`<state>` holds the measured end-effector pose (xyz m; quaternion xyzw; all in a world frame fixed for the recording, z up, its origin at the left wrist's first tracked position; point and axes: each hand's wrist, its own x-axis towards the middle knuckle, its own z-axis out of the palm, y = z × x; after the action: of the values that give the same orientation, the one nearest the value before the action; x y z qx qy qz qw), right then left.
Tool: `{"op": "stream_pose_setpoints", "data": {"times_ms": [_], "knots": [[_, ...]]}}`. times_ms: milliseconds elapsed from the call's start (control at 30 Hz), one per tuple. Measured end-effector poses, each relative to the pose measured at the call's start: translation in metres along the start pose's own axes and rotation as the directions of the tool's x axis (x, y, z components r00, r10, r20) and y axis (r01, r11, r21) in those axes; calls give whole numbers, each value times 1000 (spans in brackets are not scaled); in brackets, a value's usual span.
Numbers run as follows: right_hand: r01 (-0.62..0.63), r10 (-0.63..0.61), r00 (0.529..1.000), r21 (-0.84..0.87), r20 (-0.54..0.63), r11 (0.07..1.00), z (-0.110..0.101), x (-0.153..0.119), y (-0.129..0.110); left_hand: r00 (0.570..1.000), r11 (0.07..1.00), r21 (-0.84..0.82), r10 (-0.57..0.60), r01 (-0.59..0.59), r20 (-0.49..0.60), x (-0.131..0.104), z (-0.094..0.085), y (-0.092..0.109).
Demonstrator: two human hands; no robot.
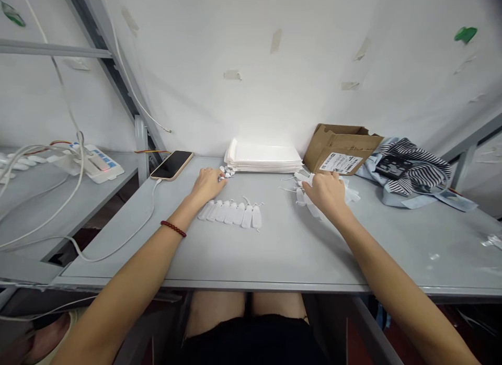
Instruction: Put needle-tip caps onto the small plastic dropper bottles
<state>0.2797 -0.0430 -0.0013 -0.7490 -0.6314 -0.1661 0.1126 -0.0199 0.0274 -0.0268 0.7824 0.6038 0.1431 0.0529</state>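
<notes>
My left hand (209, 184), with a red bead bracelet at the wrist, has its fingers curled at a small pile of white pieces (227, 171). Its fingertips seem pinched, but what lies between them is too small to make out. In front of it, several translucent white tags (230, 213) with thin loops lie side by side in a row. My right hand (328, 190) rests over a heap of similar white tags (300, 196). Its fingers are bent down into the heap, and their grip is partly hidden.
A stack of flat white trays or sheets (264, 157) stands against the wall. An open cardboard box (339, 148) and bundled striped cloth (418, 169) sit at the right. A phone (172, 164) on a white cable lies left, beyond it a power strip (102, 163).
</notes>
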Motion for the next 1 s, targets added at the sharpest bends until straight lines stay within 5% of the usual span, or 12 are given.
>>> {"op": "stream_pose_setpoints", "data": {"times_ms": [233,367,567,733,1000], "knots": [[25,-20,998,68,-64,997,-7,-6,-6,999,999,21,-25,24,28,2,-1,-1],[173,-155,983,209,-97,963,-17,-23,-29,997,998,18,-67,66,45,0,-2,-2],[526,-596,802,518,-38,674,-17,-55,-65,989,990,2,-139,139,44,-4,-11,0],[547,-679,733,628,-40,553,-12,-61,-69,979,978,-49,-205,204,-16,-6,-24,5],[549,-724,689,665,-17,506,-7,-61,-68,968,963,-217,-198,163,-154,-12,-32,23]]}}
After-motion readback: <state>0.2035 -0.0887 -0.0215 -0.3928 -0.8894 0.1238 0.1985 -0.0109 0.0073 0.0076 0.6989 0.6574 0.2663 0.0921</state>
